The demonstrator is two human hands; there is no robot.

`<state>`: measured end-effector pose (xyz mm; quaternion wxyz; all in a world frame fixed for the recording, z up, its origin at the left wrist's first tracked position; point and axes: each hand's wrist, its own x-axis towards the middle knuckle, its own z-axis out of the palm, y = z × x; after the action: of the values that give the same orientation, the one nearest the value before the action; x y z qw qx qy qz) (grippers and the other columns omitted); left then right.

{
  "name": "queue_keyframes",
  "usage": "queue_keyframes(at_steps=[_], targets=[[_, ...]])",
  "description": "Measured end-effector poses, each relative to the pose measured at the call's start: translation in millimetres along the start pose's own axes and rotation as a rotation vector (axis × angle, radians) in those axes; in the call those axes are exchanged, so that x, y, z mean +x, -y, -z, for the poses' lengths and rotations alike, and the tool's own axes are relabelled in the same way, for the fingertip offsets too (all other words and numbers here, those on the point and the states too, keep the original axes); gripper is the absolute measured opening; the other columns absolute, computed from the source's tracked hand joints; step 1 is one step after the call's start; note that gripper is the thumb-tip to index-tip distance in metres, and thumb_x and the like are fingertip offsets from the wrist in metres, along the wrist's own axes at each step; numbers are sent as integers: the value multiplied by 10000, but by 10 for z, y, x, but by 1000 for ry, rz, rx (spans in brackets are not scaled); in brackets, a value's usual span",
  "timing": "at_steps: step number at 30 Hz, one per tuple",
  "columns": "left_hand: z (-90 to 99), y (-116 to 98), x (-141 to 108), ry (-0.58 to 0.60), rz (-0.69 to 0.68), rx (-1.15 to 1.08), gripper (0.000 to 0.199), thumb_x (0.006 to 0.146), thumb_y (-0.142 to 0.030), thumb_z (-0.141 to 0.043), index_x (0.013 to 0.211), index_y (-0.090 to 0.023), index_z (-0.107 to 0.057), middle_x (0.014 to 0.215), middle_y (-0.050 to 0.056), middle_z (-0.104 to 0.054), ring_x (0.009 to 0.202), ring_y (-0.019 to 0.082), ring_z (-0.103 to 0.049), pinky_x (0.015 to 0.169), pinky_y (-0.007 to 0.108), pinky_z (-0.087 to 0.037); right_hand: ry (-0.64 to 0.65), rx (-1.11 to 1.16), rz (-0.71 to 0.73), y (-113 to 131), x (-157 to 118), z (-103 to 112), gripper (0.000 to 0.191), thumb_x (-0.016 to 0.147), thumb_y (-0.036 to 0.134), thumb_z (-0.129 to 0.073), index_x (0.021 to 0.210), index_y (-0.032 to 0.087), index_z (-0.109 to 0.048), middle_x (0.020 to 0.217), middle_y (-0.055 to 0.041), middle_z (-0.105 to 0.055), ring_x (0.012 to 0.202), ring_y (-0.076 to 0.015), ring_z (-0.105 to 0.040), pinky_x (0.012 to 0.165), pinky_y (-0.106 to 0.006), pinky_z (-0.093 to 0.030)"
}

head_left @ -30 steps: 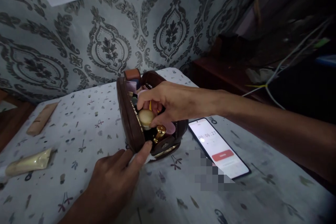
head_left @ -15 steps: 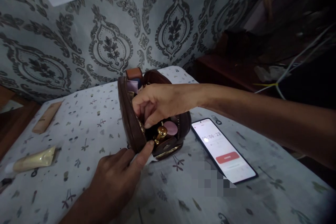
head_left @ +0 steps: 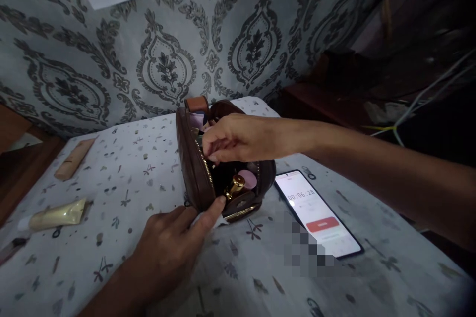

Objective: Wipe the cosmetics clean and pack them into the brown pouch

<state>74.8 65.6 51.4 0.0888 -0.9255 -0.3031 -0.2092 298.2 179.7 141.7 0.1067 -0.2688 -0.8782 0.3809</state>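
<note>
A brown zippered pouch (head_left: pixel 193 173) stands open on the cloth, its gold zipper teeth showing along the rim. My left hand (head_left: pixel 169 245) holds its front corner, the thumb pressed on the rim and the other fingers partly hidden against the side. Over the opening, my right hand (head_left: pixel 232 138) has its fingers curled and pressed together; a tiny pale bit shows at the fingertips, too small to name. A shiny gold-coloured item (head_left: pixel 235 185) and a round pink item (head_left: pixel 247 179) lie inside near the front. A lilac item (head_left: pixel 196 121) sticks up at the back left.
Right of the pouch lies a phone (head_left: pixel 316 208) with a lit timer screen. To the left are a tan tube (head_left: pixel 74 159) and a yellowish tube (head_left: pixel 57 215) on the patterned cloth (head_left: pixel 122 168). A patterned curtain (head_left: pixel 167 67) hangs behind; white cables (head_left: pixel 420 96) cross at the right.
My right hand has risen a little out of the pouch, baring more of its dark inside. My left hand keeps its hold on the corner. The whole view has shifted slightly.
</note>
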Motion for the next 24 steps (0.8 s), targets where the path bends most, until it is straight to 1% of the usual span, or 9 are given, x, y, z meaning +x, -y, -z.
queue_keyframes(at_steps=[2, 4, 6, 9, 12, 18, 20, 21, 24], targets=[[10, -6, -21, -9, 0, 1, 524, 903, -2, -348, 1393, -124, -487, 642, -53, -565, 480, 121, -548, 398, 238, -395, -44, -109, 0, 82, -120, -3, 216, 956, 253, -571, 795, 149, -671, 669, 20, -646, 610, -79, -564, 593, -206, -405], [21, -13, -45, -15, 0, -11, 521, 902, 5, -347, 1387, -120, -489, 652, -49, -571, 504, 119, -559, 416, 236, -409, -43, -170, -14, 145, -246, -20, 264, 973, 323, -565, 805, 165, -694, 654, 25, -645, 588, -84, -559, 581, -213, -393], [34, -21, -65, -10, 1, -14, 524, 899, 12, -342, 1385, -119, -487, 654, -49, -574, 517, 120, -570, 422, 238, -413, -26, -192, -40, 177, -346, -49, 225, 951, 359, -608, 872, 184, -725, 675, 29, -663, 588, -90, -572, 573, -216, -390], [50, -33, -78, -1, 5, -8, 520, 895, 9, -343, 1380, -115, -485, 656, -48, -584, 512, 125, -578, 407, 243, -402, -21, -212, -72, 182, -419, -109, 151, 924, 308, -641, 952, 207, -749, 723, 29, -688, 602, -91, -586, 572, -219, -391], [56, -40, -72, -6, 8, -17, 516, 888, -4, -359, 1378, -108, -483, 671, -40, -604, 517, 128, -589, 405, 244, -407, -31, -224, -73, 176, -430, -170, 130, 920, 252, -633, 907, 205, -753, 725, 27, -684, 607, -84, -583, 574, -218, -386], [37, -35, -80, 13, 27, -17, 573, 850, -12, -388, 1409, -119, -455, 691, -31, -625, 545, 143, -616, 428, 253, -432, -88, -214, -71, 196, -476, -223, 113, 908, 247, -640, 909, 193, -739, 775, -1, -704, 642, -96, -615, 570, -214, -420], [25, -31, -96, 13, 35, -15, 584, 848, -12, -388, 1418, -124, -447, 676, -35, -617, 526, 141, -604, 426, 253, -427, -166, -135, -90, 211, -524, -181, 122, 920, 279, -634, 927, 201, -727, 784, -13, -715, 663, -117, -639, 576, -229, -455], [17, -29, -106, 13, 37, -17, 595, 845, -7, -383, 1424, -131, -442, 680, -35, -619, 525, 142, -604, 426, 255, -427, -250, -83, -90, 219, -552, -147, 124, 920, 305, -643, 940, 211, -722, 795, -17, -722, 680, -128, -652, 584, -238, -475], [-7, -21, -132, 11, 37, -14, 646, 821, 18, -362, 1441, -150, -434, 694, -33, -626, 535, 151, -613, 422, 264, -426, -596, 0, -34, 233, -626, -20, 124, 897, 369, -694, 943, 256, -718, 828, -5, -727, 691, -131, -649, 588, -251, -497]])
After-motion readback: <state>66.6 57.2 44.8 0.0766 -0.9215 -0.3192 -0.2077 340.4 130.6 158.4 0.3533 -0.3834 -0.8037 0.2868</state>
